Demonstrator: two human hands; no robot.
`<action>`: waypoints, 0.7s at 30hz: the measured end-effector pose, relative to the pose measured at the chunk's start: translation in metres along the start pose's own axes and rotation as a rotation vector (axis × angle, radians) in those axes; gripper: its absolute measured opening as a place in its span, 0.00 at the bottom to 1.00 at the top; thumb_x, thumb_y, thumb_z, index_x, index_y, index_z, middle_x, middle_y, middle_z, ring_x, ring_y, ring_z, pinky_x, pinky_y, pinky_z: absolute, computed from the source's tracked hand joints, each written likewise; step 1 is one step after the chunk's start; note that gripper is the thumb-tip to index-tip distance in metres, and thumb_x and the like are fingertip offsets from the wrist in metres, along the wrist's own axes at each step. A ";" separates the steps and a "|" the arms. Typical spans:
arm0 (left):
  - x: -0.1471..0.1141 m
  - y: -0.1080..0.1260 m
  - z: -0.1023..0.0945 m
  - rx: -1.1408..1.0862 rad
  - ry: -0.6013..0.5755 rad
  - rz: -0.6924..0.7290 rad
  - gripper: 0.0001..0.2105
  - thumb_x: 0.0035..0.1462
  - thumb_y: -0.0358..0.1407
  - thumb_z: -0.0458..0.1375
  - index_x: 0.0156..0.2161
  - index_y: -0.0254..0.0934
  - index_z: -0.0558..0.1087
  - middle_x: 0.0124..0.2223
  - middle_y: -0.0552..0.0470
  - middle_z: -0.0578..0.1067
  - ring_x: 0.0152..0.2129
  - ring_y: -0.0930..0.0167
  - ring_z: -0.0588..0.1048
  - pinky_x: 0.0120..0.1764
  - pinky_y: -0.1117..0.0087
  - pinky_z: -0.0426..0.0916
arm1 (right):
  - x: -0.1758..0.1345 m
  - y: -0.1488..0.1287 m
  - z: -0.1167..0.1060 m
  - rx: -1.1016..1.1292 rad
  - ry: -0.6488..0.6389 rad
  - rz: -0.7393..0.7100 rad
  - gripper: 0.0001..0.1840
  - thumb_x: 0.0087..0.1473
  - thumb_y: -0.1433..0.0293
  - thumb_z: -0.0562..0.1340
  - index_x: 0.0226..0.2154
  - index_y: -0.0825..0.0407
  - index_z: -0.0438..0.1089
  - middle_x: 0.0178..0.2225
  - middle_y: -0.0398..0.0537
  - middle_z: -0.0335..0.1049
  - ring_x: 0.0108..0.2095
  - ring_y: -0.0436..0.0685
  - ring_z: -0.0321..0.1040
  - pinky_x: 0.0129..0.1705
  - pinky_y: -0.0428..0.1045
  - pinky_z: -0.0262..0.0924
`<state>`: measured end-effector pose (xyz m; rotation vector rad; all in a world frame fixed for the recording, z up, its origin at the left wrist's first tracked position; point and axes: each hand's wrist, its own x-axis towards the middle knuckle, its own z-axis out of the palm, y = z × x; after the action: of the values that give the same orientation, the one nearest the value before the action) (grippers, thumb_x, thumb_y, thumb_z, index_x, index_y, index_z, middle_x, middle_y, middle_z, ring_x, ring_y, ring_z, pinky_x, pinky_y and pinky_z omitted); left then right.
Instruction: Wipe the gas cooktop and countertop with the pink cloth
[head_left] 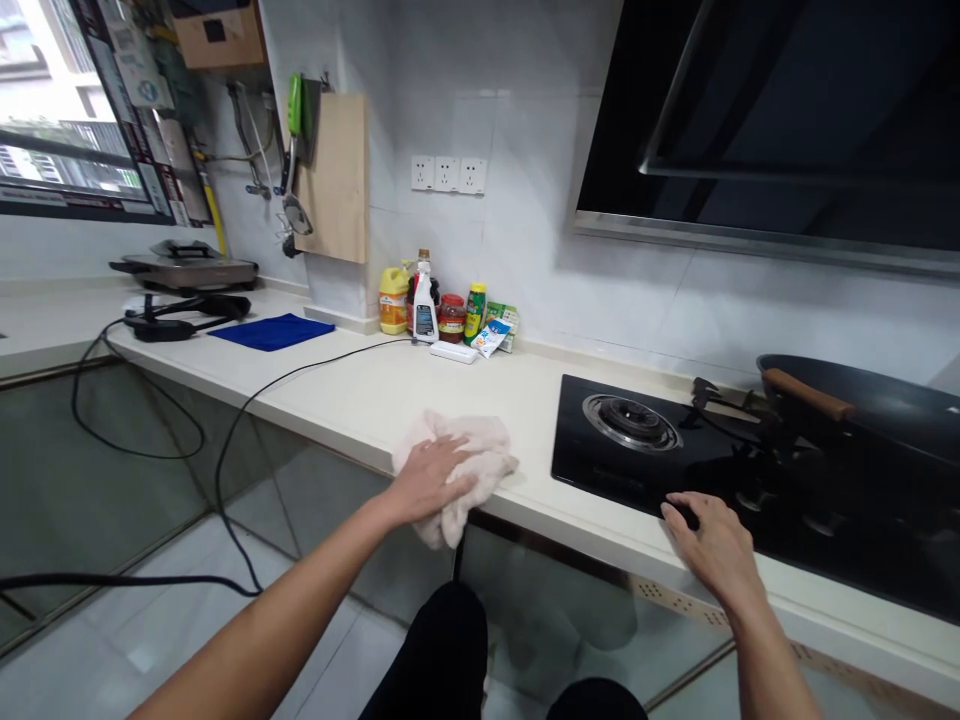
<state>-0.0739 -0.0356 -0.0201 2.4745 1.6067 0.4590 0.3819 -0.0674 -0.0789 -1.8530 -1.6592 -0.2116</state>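
Observation:
My left hand (pixel 431 480) lies flat on a pale pinkish-white cloth (pixel 487 450), its fingers stretched out over the fabric. The cloth is crumpled on the cream countertop (pixel 330 400), and part of it hangs over the front edge. My right hand (pixel 712 545) rests at the front edge of the black glass cooktop (pixel 600 470). Its fingers are loosely bent, with a dark gap between thumb and forefinger and nothing seen in them. Left of that hand is a round burner (pixel 632 422). A dark wok (pixel 885 400) with a wooden handle sits on the cooktop's right side.
Against the wall stand a yellow jug (pixel 393 300), a white spray bottle (pixel 424 305), a red-lidded jar (pixel 451 318) and packets (pixel 491 338). A blue cloth (pixel 274 331) lies leftward. One black cable (pixel 300 370) crosses the counter and hangs down. A range hood (pixel 787 130) overhangs the cooktop.

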 end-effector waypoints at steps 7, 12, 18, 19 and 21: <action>0.013 -0.116 -0.025 0.108 0.219 -0.379 0.29 0.62 0.51 0.46 0.63 0.42 0.70 0.69 0.51 0.65 0.66 0.56 0.59 0.65 0.53 0.50 | -0.001 -0.003 -0.002 -0.027 0.002 -0.011 0.26 0.60 0.51 0.51 0.44 0.49 0.75 0.49 0.54 0.71 0.51 0.66 0.65 0.55 0.62 0.57; 0.017 -0.149 -0.032 0.120 0.422 -0.544 0.27 0.62 0.49 0.47 0.58 0.37 0.74 0.65 0.42 0.70 0.63 0.49 0.63 0.63 0.42 0.48 | -0.002 -0.003 0.000 -0.045 0.011 -0.030 0.25 0.61 0.52 0.51 0.45 0.49 0.75 0.49 0.54 0.71 0.51 0.66 0.65 0.55 0.62 0.57; 0.008 -0.112 0.010 0.160 0.675 -0.472 0.23 0.64 0.44 0.45 0.52 0.33 0.75 0.59 0.36 0.74 0.59 0.54 0.66 0.63 0.49 0.50 | -0.003 -0.006 0.000 -0.042 0.043 -0.039 0.24 0.61 0.52 0.51 0.44 0.48 0.75 0.49 0.53 0.72 0.50 0.66 0.66 0.55 0.62 0.58; 0.007 -0.100 0.022 0.161 0.692 -0.431 0.22 0.64 0.43 0.46 0.52 0.34 0.75 0.58 0.38 0.74 0.59 0.55 0.66 0.63 0.50 0.50 | -0.003 -0.006 -0.001 -0.037 0.043 -0.041 0.24 0.61 0.52 0.51 0.44 0.48 0.75 0.49 0.53 0.72 0.50 0.66 0.66 0.55 0.62 0.58; 0.004 -0.071 0.047 0.159 0.716 -0.338 0.21 0.63 0.44 0.48 0.52 0.37 0.75 0.57 0.40 0.75 0.58 0.55 0.66 0.63 0.50 0.49 | -0.004 -0.008 -0.002 -0.036 0.040 -0.041 0.23 0.61 0.52 0.52 0.44 0.47 0.74 0.49 0.53 0.72 0.50 0.65 0.66 0.54 0.62 0.59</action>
<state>-0.1178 -0.0006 -0.0846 2.1804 2.3338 1.3084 0.3743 -0.0715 -0.0764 -1.8302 -1.6767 -0.2959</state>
